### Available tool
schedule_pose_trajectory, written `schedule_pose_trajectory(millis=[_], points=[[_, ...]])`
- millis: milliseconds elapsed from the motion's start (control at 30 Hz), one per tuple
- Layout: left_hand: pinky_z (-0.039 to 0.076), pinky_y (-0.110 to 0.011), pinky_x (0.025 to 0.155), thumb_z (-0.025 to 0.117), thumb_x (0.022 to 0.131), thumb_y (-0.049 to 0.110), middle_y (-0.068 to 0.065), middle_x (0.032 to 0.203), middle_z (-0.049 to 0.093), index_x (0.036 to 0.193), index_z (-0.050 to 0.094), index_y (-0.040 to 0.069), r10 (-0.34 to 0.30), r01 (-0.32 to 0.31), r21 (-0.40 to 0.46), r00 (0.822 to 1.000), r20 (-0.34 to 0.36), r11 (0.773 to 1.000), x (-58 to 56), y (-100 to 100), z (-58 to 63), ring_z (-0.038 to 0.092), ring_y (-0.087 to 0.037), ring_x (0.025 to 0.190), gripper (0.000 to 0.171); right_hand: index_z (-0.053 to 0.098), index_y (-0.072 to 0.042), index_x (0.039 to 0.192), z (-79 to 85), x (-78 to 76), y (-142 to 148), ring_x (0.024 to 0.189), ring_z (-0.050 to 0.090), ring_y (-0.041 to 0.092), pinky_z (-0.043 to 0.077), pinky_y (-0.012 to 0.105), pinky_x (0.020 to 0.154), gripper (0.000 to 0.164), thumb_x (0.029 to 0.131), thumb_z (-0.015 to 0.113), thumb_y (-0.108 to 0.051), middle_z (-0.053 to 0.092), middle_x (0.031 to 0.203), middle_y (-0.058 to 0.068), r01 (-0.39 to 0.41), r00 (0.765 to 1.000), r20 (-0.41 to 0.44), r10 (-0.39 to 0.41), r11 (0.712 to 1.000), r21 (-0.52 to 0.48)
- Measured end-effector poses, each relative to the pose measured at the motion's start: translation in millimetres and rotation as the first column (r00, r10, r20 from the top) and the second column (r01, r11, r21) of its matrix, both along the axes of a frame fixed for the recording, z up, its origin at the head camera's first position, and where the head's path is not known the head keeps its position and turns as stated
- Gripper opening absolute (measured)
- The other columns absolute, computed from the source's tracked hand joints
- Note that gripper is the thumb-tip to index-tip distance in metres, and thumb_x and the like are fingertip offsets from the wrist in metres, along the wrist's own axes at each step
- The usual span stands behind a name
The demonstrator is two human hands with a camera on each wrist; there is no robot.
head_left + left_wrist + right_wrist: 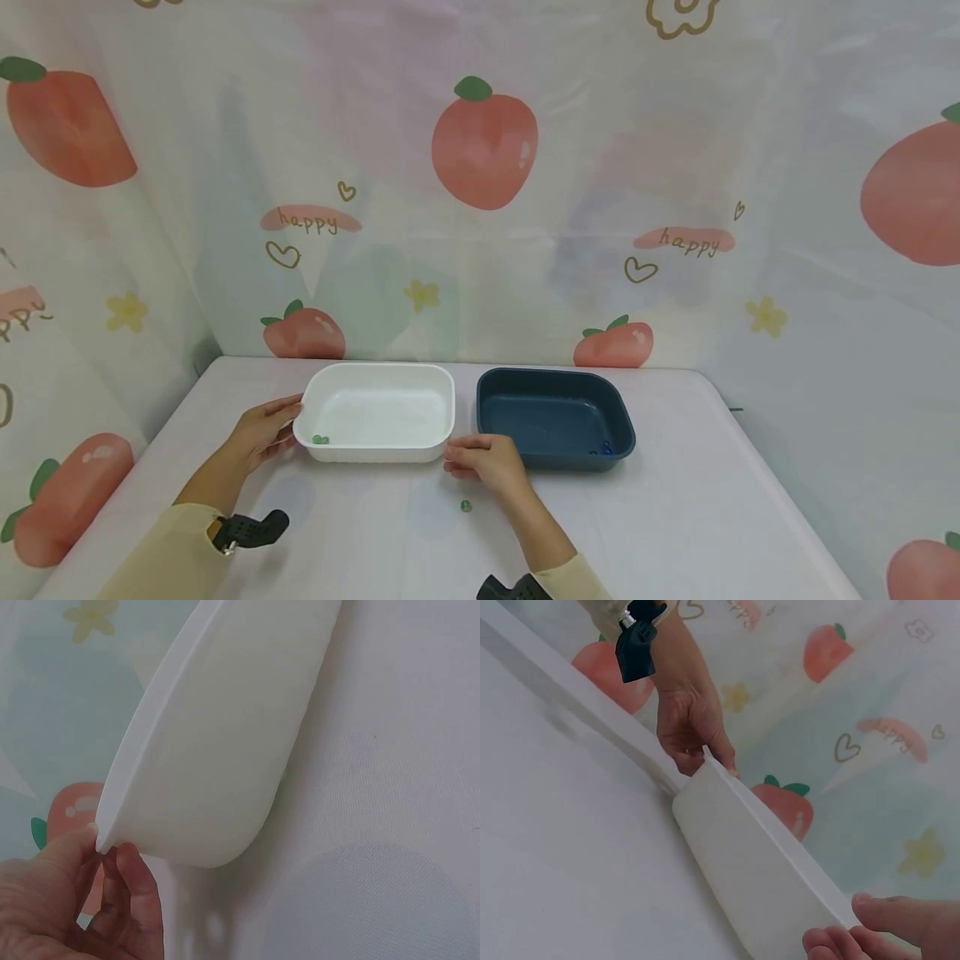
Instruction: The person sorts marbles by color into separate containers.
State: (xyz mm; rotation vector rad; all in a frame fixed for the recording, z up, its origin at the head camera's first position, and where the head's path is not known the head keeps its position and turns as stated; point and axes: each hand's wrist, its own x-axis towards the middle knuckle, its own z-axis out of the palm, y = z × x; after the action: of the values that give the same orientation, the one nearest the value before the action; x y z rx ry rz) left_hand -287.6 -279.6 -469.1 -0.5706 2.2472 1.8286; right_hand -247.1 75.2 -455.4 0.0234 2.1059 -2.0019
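A white plastic basin (375,454) stands between both hands, with a few small green translucent pieces (320,439) at its near left corner. My left hand (264,432) pinches the basin's left rim, thumb above and fingers beneath, as the left wrist view shows. At the near right corner, my right hand (486,462) holds the rim between thumb (889,913) and fingers. Whether the basin's bottom touches the table is unclear. Another green piece (467,506) lies on the table just in front of the right hand.
Right of the white basin is a dark blue basin (555,461), close behind the right hand, with small blue pieces (606,448) in its near right corner. A white cloth (360,542) covers the table. Printed fabric (480,275) hangs behind it and at the sides.
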Motion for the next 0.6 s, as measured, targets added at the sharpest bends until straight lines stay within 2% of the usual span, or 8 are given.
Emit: schedule_pose_trajectory(millis=[167,300,600], points=[[0.055,-0.025,0.073,0.057,0.1,0.034,-0.015,0.13,0.057,0.149,0.041,0.008,0.001,-0.001,0.0,1.0,0.007,1.0,0.0,0.7,1.0,0.059,-0.009,0.082,0.057,0.067,0.013,0.109,-4.8,5.4,8.4,0.078,0.074,0.021,0.06,0.03,0.072,0.03,0.088,0.072,-0.008,0.074,0.092,0.019,-0.004,1.0,-0.004,0.004,0.999,0.039],[0.055,-0.024,0.073,0.056,0.101,0.035,-0.017,0.135,0.054,0.149,0.041,0.009,0.003,-0.003,-0.007,1.0,0.008,1.0,0.0,0.6,0.2,0.059,-0.009,0.084,0.058,0.066,0.014,0.109,-8.3,9.4,14.4,0.077,0.073,0.021,0.06,0.031,0.072,0.031,0.088,0.072,-0.007,0.074,0.093,0.02,-0.01,1.0,0.008,0.01,1.0,0.029],[0.056,-0.025,0.074,0.056,0.1,0.035,-0.017,0.136,0.054,0.149,0.042,0.008,0.0,0.0,-0.01,1.0,0.006,1.0,0.6,1.1,1.1,0.06,-0.009,0.084,0.057,0.065,0.017,0.109,-20.5,16.8,26.5,0.075,0.073,0.02,0.06,0.031,0.07,0.032,0.086,0.073,-0.004,0.074,0.09,0.018,0.004,1.0,0.03,-0.005,0.999,0.05]])
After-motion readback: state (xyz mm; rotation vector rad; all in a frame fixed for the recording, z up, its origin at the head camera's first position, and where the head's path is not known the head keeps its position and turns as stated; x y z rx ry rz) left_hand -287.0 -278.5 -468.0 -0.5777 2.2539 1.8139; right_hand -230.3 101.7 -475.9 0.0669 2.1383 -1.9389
